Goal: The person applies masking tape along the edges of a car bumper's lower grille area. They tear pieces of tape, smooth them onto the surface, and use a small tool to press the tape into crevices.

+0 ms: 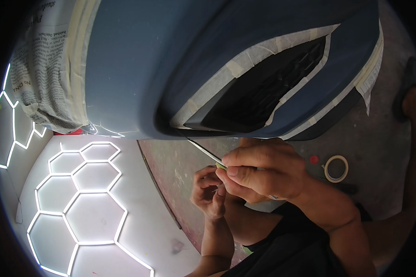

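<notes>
My right hand (268,171) pinches a slim, silvery tool (202,150) with a pale green bit showing at the fingertips. The tool's thin tip points up and left, close to the lower corner of the bumper's dark grille opening; whether it touches cannot be made out. Just below and left, my left hand (208,194) is closed with curled fingers, thumb against fingertips, and anything in it is too small to name. The blue-grey car bumper (120,69) fills the top. Cream masking tape (235,69) frames its black mesh grille (268,85).
Taped newspaper (46,78) covers the bumper's left part. On the floor at right lie a masking tape roll (327,169) and a small red disc (314,159). Glowing hexagon light strips (94,194) show on the pale surface at lower left. Another person's foot (410,104) is at far right.
</notes>
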### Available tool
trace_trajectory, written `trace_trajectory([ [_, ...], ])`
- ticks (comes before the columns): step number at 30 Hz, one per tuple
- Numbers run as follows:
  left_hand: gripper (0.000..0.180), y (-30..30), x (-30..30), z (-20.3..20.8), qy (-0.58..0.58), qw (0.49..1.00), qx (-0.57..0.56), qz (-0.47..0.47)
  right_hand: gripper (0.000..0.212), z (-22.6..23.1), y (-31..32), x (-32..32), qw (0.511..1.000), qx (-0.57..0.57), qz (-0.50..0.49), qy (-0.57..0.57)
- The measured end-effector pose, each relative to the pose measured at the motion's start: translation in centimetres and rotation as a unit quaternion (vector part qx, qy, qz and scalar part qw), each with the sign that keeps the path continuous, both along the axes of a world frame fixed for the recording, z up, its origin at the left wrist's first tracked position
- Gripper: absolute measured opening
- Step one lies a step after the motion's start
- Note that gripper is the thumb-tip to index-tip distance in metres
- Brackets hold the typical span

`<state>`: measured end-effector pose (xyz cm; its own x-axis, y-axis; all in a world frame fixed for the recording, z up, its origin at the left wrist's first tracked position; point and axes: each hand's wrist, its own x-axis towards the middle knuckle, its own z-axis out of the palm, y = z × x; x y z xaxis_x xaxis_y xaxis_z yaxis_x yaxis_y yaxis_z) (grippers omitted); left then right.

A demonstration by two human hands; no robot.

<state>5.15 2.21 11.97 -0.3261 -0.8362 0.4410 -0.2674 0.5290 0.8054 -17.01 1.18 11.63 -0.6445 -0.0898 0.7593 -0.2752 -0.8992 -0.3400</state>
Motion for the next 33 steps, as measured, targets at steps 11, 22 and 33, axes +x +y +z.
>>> trace_trajectory([
  [11,0.024,-0.3,-0.2,-0.5,0.000,1.000,-0.005,-0.029,0.025,-1.3,-1.1,0.6,0.999,-0.001,0.021,0.029],
  [22,0.024,0.2,0.2,-0.7,-0.003,1.000,0.023,-0.012,0.034,-1.0,-0.3,0.4,0.999,0.020,0.038,0.023],
  [33,0.021,0.1,0.3,-0.5,-0.001,0.997,-0.015,-0.073,0.038,1.0,1.4,-0.7,0.997,0.071,0.033,-0.004],
])
